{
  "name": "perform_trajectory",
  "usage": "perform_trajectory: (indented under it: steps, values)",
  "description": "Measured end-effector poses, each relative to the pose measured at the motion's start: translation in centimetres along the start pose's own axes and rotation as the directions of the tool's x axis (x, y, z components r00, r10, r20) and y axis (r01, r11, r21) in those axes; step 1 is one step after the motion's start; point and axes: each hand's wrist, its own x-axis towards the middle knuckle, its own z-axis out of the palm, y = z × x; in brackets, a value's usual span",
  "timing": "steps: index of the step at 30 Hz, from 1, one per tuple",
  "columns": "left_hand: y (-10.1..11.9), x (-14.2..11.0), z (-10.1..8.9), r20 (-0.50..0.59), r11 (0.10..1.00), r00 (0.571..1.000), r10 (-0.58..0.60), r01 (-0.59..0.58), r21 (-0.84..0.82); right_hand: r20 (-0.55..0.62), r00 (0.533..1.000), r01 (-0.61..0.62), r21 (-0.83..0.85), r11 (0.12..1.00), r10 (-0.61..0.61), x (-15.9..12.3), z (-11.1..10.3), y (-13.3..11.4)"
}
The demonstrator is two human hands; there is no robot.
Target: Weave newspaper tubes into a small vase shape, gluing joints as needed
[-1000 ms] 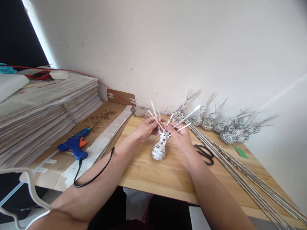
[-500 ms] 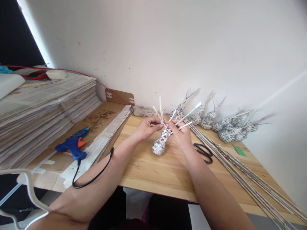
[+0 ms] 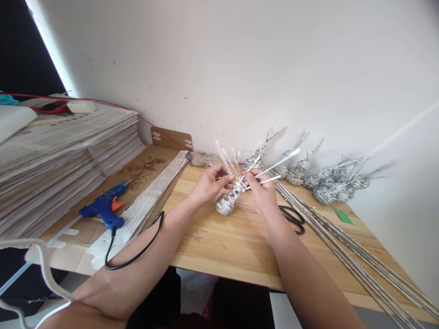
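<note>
A small bulb-shaped woven paper piece (image 3: 225, 204), made from rolled newspaper, is tilted over the wooden table with its narrow neck pointing up and right. Several loose paper tubes (image 3: 279, 161) fan out of the neck. My left hand (image 3: 213, 182) pinches a tube at the left side of the neck between thumb and fingers. On the other side, my right hand (image 3: 261, 191) is closed around tubes at the neck, thumb on top. The fingertips partly hide the neck.
Similar woven pieces (image 3: 329, 185) line the wall. Long paper tubes (image 3: 338, 237) lie at right beside black-handled scissors (image 3: 292, 219). A blue glue gun (image 3: 104, 205) with a black cord rests at left on cardboard, near a tall newspaper stack (image 3: 68, 160). The cord crosses my left forearm.
My hands have moved slightly apart, the right one shifting right. The woven piece has tilted a little, its bulb moving up and left, and the upper tubes have spread differently.
</note>
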Motion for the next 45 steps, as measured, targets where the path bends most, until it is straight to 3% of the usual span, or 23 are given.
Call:
perform_trajectory:
  steps: [4, 15, 21, 26, 32, 45]
  values:
    - [0.1, -0.1, 0.1, 0.035, 0.999, 0.999, -0.040, 0.040, -0.025, 0.011, 1.000, 0.005, -0.001, 1.000, -0.005, -0.1, 0.1, 0.0]
    - [0.1, -0.1, 0.5, -0.005, 0.982, 0.988, -0.156, 0.155, -0.105, 0.020, 0.998, 0.053, -0.076, 0.996, -0.052, -0.2, 0.0, 0.5]
    - [-0.5, -0.2, 0.4, 0.044, 0.933, 0.944, -0.328, 0.331, -0.142, 0.079, 0.994, 0.080, -0.089, 0.993, -0.073, -0.5, 0.5, 0.0]
    - [0.0, -0.3, 0.5, -0.003, 0.954, 0.957, -0.289, 0.288, -0.079, 0.105, 0.991, 0.103, -0.162, 0.981, -0.087, -0.6, 0.7, -0.2]
    - [1.0, -0.3, 0.0, 0.152, 0.933, 0.934, -0.325, 0.343, -0.112, 0.057, 0.996, 0.081, -0.197, 0.977, -0.071, -0.1, 0.2, 0.3]
    - [0.8, -0.4, -0.2, 0.137, 0.950, 0.944, -0.301, 0.310, -0.047, 0.065, 0.998, 0.028, -0.182, 0.983, -0.016, -0.3, 0.4, -0.3]
